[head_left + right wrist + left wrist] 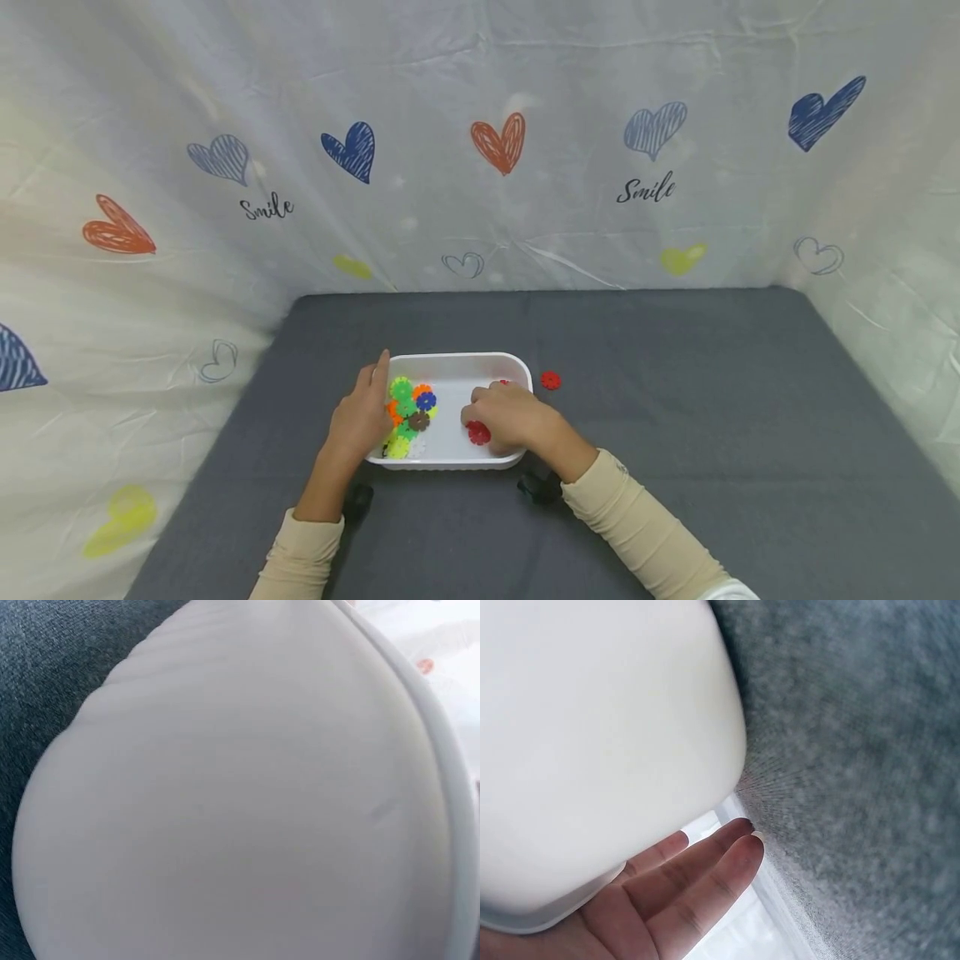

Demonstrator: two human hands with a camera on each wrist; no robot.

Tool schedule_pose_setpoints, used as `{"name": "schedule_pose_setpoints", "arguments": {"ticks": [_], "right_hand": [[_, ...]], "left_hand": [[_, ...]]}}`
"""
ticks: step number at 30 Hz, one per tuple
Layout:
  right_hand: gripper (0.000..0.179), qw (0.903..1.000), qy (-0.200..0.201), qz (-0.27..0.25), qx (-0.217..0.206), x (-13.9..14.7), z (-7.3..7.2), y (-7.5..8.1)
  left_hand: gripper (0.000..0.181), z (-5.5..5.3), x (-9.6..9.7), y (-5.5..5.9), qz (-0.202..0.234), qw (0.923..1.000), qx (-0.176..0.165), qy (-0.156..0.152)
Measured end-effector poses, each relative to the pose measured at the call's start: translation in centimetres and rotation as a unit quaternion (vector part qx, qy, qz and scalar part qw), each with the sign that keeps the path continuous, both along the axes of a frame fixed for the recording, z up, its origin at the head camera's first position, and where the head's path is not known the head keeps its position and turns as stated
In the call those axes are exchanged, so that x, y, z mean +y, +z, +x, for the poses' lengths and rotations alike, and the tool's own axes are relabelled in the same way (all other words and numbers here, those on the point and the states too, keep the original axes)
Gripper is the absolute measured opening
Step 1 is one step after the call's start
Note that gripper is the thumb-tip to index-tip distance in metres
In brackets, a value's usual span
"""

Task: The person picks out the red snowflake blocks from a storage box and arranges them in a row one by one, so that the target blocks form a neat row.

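A white plastic tray point(450, 463) holds small flower-shaped discs. Green point(406, 407), orange, yellow, blue point(426, 401) and brown point(419, 420) ones lie heaped at its left end. My left hand point(362, 421) rests at the tray's left rim; its fingers point(705, 892) stretch along the outer wall in the left wrist view. Inside the right end of the tray, my right hand point(506, 414) bends its fingers down. A red disc point(478, 432) shows beside it. Its fingertips are hidden, so I cannot tell what they hold. The right wrist view shows only the tray's outer wall point(225, 787).
One red disc point(551, 380) lies on the grey cloth point(675, 400) just right of the tray. Dark devices hang under both wrists, such as the one at the right wrist point(538, 487). A white curtain point(420, 208) printed with hearts stands behind the table.
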State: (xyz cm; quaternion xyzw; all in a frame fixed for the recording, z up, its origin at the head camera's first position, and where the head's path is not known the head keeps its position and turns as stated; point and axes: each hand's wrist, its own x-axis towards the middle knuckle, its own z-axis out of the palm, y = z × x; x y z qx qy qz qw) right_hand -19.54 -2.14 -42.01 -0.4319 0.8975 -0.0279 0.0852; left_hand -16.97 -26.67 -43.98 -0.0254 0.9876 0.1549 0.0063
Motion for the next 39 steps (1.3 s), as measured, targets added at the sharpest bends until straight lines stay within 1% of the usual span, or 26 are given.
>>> {"name": "schedule_pose_setpoints", "arguments": {"ticks": [4, 6, 11, 14, 21, 24, 32, 39], "right_hand": [[0.049, 0.9988, -0.033, 0.03, 0.018, 0.1, 0.3, 0.2], [0.048, 0.9979, -0.043, 0.038, 0.03, 0.1, 0.4, 0.3], [0.03, 0.9965, -0.047, 0.027, 0.064, 0.2, 0.3, 0.0], [0.023, 0.9959, -0.048, 0.013, 0.075, 0.2, 0.1, -0.2], [0.013, 0.9974, -0.049, -0.026, 0.045, 0.3, -0.3, -0.3], [0.011, 0.9973, -0.048, -0.042, 0.038, 0.4, -0.6, -0.5], [0.017, 0.9949, -0.041, -0.091, 0.014, 0.8, -1.1, -0.2], [0.015, 0.9917, -0.035, -0.123, -0.007, 0.8, -1.6, 0.0]], "left_hand": [[0.089, 0.1, 0.0, 0.0, 0.0, 1.0, -0.002, 0.0], [0.09, 0.1, 0.0, 0.0, 0.0, 1.0, -0.003, 0.001], [0.093, 0.2, 0.0, -0.2, 0.002, 1.0, -0.003, 0.003], [0.094, 0.3, 0.0, -0.3, 0.004, 1.0, -0.003, 0.004], [0.087, 0.3, -0.1, -0.3, -0.011, 0.9999, 0.012, -0.005], [0.086, 0.3, 0.0, -0.3, -0.011, 0.9998, 0.013, -0.005], [0.085, 0.1, 0.0, -0.2, -0.013, 0.9998, 0.016, -0.008], [0.085, 0.1, 0.0, -0.1, -0.012, 0.9998, 0.016, -0.009]]}}
